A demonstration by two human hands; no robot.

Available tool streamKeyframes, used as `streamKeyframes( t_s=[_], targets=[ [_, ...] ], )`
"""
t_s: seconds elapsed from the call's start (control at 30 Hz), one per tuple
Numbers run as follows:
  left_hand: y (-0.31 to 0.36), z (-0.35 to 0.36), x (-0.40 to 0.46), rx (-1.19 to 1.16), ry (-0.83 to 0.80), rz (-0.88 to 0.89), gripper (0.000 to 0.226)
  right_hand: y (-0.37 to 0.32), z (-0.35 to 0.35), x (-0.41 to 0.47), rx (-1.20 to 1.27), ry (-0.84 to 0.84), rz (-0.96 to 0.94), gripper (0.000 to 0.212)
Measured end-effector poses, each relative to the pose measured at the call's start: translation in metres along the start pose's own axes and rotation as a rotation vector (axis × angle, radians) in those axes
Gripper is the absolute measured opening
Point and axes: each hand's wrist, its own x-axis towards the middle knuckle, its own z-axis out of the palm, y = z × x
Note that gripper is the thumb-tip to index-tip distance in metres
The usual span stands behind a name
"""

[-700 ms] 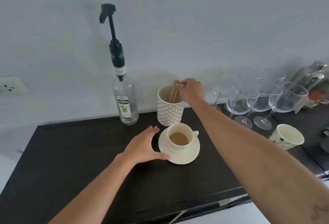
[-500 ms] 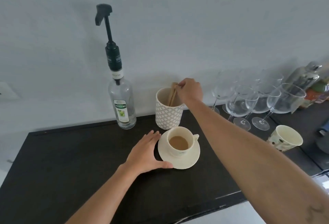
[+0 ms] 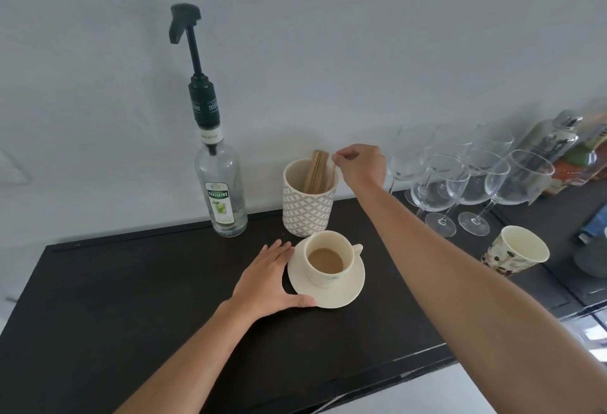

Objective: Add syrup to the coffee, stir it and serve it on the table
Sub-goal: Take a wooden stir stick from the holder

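A cream cup of milky coffee (image 3: 325, 261) stands on a cream saucer (image 3: 348, 293) on the black counter (image 3: 131, 298). My left hand (image 3: 267, 284) lies flat against the saucer's left rim, thumb touching it. A clear syrup bottle (image 3: 220, 188) with a tall black pump stands at the back by the wall. Right of it, a patterned holder (image 3: 307, 208) contains several wooden stir sticks (image 3: 317, 172). My right hand (image 3: 359, 167) is above the holder's right rim, fingertips pinching the top of one thin stick.
Several empty wine glasses (image 3: 456, 183) stand at the back right beside my right forearm. A spotted paper cup (image 3: 515, 254) lies tilted further right. Bottles (image 3: 558, 141) crowd the far right corner. The counter's front edge runs below the saucer.
My right hand has shifted a little right of the stick bundle, with one stick pinched apart from the others. The left hand stays at the saucer. The camera moved slightly.
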Motion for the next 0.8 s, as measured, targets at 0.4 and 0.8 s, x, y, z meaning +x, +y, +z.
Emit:
streamKeyframes(
  t_s=[0.4,0.8],
  targets=[
    [0.012,0.002,-0.015,-0.046,0.025,-0.109,0.112,-0.003,-0.075,-0.016,0.428,0.166,0.057,0.007],
    [0.006,-0.001,-0.047,-0.208,0.176,-0.286,0.122,0.054,-0.122,-0.093,0.743,-0.113,0.406,0.014]
  ],
)
